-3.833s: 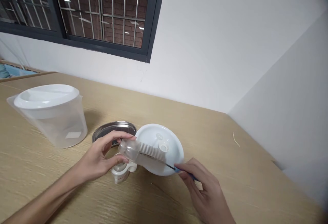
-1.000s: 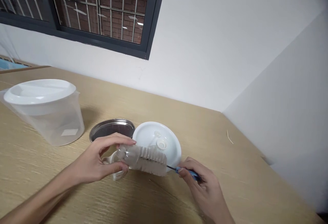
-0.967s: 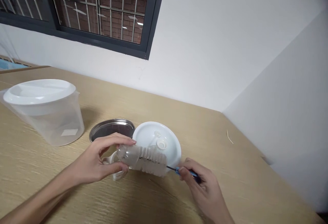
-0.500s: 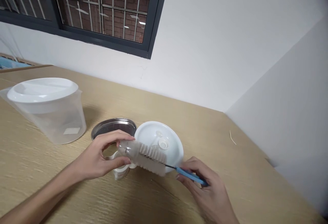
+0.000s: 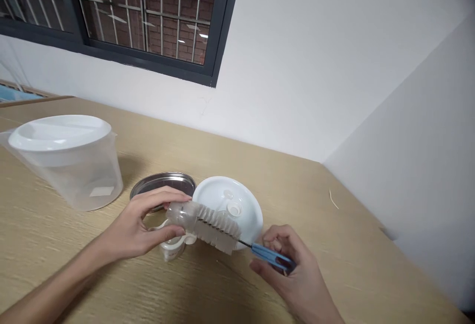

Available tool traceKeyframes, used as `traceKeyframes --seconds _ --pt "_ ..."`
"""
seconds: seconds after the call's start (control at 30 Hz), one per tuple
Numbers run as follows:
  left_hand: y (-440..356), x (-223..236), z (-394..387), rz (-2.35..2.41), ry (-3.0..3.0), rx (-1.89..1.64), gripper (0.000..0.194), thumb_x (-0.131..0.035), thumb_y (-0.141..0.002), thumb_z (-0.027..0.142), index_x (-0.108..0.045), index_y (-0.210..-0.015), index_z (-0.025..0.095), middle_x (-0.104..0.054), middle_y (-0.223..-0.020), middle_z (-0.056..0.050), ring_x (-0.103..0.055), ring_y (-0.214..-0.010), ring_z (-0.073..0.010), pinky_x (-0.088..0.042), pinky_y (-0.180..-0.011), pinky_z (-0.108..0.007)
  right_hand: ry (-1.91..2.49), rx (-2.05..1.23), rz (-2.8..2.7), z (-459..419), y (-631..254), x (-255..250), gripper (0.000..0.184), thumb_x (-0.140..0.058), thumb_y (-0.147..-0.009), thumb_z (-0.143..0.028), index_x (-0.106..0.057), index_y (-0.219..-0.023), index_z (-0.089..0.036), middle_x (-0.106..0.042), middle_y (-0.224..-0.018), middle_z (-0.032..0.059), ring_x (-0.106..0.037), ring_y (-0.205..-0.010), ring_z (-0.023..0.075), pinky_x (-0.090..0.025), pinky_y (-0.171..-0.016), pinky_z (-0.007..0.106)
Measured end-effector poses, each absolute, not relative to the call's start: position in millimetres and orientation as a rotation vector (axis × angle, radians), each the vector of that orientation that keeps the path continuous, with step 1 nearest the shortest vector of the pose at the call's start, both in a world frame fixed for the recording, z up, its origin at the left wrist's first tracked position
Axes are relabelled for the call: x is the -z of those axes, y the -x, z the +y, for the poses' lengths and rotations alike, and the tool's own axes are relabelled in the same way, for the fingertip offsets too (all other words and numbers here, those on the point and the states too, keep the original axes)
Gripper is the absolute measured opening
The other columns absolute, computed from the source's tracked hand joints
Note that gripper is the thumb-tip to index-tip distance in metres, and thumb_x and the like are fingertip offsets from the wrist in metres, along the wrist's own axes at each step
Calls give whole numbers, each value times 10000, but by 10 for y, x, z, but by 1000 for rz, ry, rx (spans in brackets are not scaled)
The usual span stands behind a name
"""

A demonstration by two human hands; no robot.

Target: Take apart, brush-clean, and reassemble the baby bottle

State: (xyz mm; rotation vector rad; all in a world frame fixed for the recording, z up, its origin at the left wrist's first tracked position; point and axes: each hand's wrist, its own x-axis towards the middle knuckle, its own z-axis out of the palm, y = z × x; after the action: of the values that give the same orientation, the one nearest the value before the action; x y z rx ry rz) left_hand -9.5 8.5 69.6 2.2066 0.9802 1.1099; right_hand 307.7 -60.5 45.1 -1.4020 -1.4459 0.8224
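My left hand pinches a small clear tube-like piece between thumb and fingers. Part of a bottle brush with white bristles sits at or inside its right end; how deep, I cannot tell. The brush's blue handle reaches into my right hand, whose thumb and curled fingers lie loosely around it. Beneath the left hand is a small white cup-like part with a ring, partly hidden. Behind the brush lies a white round lid with a raised hole in it.
A shiny metal lid or tray lies behind my left hand. To the left stands a translucent pitcher with a white lid. A thin pale strip is on the wooden table. A wall and a barred window rise behind.
My right thumb and fingers have loosened and spread a little around the blue handle, which shows more of its side. The left hand still holds the clear piece, and the view has shifted slightly.
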Motion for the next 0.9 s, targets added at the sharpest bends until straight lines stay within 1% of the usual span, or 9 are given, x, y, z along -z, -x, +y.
traceKeyframes --seconds 0.1,0.27,0.37,0.5,0.57,0.63,0.7,0.8,0.9 --pt "96 -700 103 965 -2207 -1106 417 -767 -830 278 -662 -1231 317 -725 -1232 -11 -669 -1155 -195 -584 -920 -284 1357 -654 -1539 -591 -3035 -443 253 -800 -761 -391 -620 -740 -215 -574 -676 -16 -482 -578 118 -357 -534 245" --pt "88 -659 103 851 -2213 -1118 447 -776 -818 215 -660 -1238 318 -727 -1232 -11 -668 -1164 -180 -555 -1004 -290 1278 -554 -1627 -533 -3091 -410 193 -788 -787 -386 -712 -765 -209 -666 -727 24 -570 -626 148 -420 -562 255" --pt "79 -649 86 777 -2229 -1150 491 -776 -812 169 -646 -1259 327 -730 -1231 -9 -665 -1168 -170 -556 -1000 -279 1282 -561 -1670 -527 -3130 -429 315 -684 -876 -426 -672 -670 -188 -576 -589 5 -489 -528 119 -355 -483 235" --pt "83 -678 74 767 -2276 -1161 502 -771 -815 153 -641 -1268 328 -734 -1233 -6 -669 -1160 -161 -557 -997 -277 1317 -674 -1728 -534 -3126 -466 514 -521 -970 -469 -487 -550 -176 -434 -526 -12 -395 -504 96 -299 -467 225" --pt "96 -695 78 796 -2287 -1166 486 -784 -805 180 -652 -1248 331 -743 -1212 4 -675 -1144 -164 -558 -998 -286 1331 -749 -1759 -545 -3108 -451 477 -495 -982 -479 -515 -613 -179 -446 -563 -13 -403 -532 101 -310 -489 224" --pt "114 -701 87 856 -2282 -1172 462 -796 -796 216 -668 -1221 343 -749 -1190 14 -678 -1133 -170 -563 -986 -294 1346 -787 -1720 -564 -3083 -411 328 -574 -935 -506 -611 -846 -193 -521 -652 -15 -452 -580 115 -343 -520 224" --pt "128 -692 98 927 -2258 -1175 438 -800 -792 253 -681 -1202 351 -751 -1176 14 -682 -1118 -181 -581 -933 -290 1380 -758 -1635 -585 -3055 -370 355 -691 -851 -508 -583 -1031 -222 -571 -728 -21 -481 -618 125 -367 -551 228" --pt "130 -663 105 1002 -2181 -1186 450 -808 -780 296 -683 -1209 343 -751 -1159 -6 -703 -1048 -193 -601 -822 -277 1381 -627 -1590 -590 -3033 -347 275 -732 -837 -437 -566 -914 -231 -585 -752 -21 -479 -621 119 -361 -564 233" --pt "113 -647 93 977 -2119 -1167 461 -821 -761 292 -687 -1202 319 -752 -1142 -26 -709 -1023 -204 -603 -817 -288 1289 -522 -1665 -557 -3065 -358 175 -708 -876 -376 -627 -856 -221 -606 -768 -3 -495 -625 119 -363 -552 236"
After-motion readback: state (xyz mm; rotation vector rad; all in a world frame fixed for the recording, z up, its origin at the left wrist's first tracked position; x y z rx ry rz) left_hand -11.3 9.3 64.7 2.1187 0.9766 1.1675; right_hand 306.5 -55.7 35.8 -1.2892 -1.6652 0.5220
